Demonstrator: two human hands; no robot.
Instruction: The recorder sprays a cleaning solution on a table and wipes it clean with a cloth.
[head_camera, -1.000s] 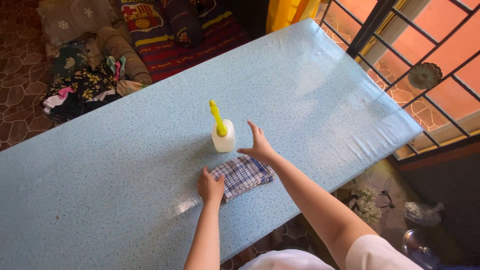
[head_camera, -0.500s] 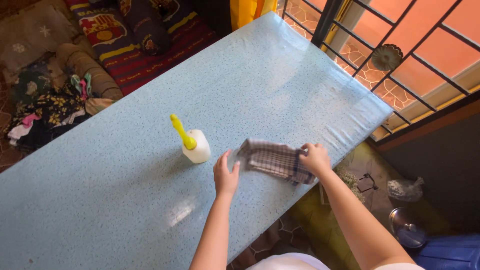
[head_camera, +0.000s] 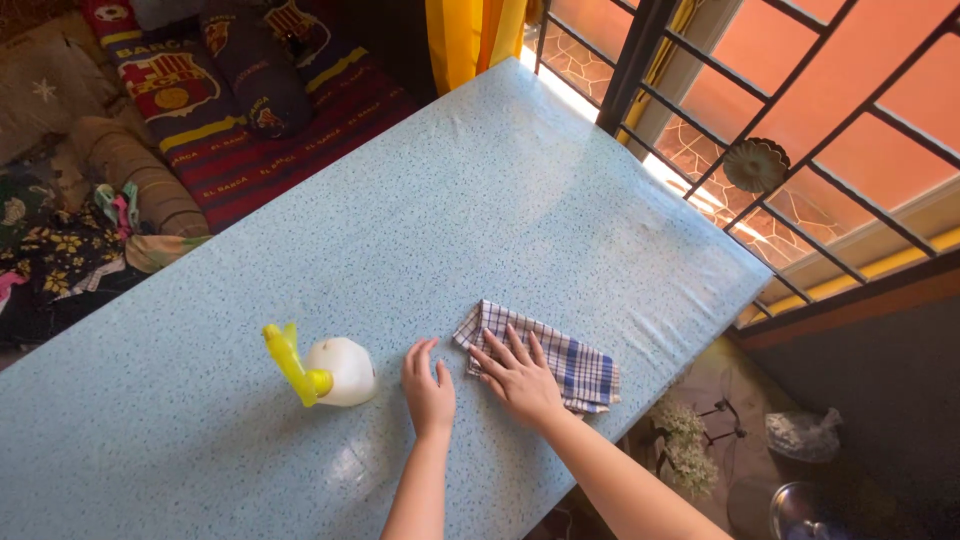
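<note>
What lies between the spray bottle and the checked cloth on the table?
The left hand, flat on the blue table, lies between the spray bottle and checked cloth, seen from the head view.

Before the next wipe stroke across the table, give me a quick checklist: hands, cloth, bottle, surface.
1. Right hand flat on the checked cloth: ok, palm down, fingers spread over its left part.
2. Left hand clear of the cloth: ok, it rests on the bare table just beside it.
3. Cloth fully on the table: ok, though its right end lies near the edge.
4. Spray bottle out of the stroke path: ok to the right; not ok to the left, it stands close by the left hand.
5. Bottle upright: cannot tell from this steep angle.
6. Surface wet: cannot tell; only a glare patch shows.
</note>
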